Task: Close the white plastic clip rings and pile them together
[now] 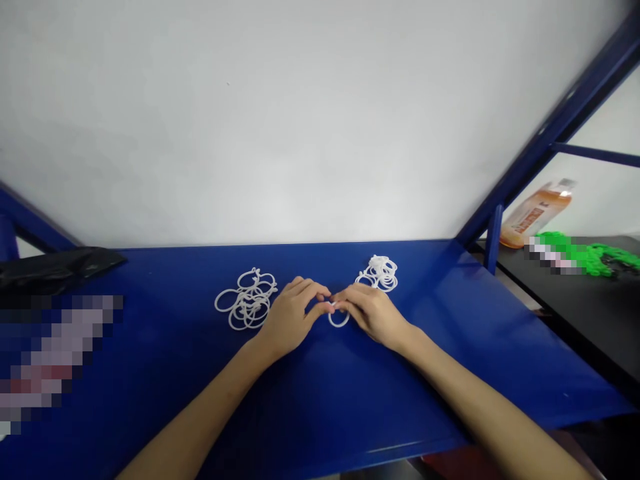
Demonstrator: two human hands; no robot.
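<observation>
Loop (339, 325), thin, white and rounded, top hidden behind fingers (325, 308).

We can make out no word, brand or number for certain. On the orange bottle (543, 207), near the far left corner of the black table (565, 303), we see a line of lettering along the label (529, 219), too blurred for us to read.
</observation>
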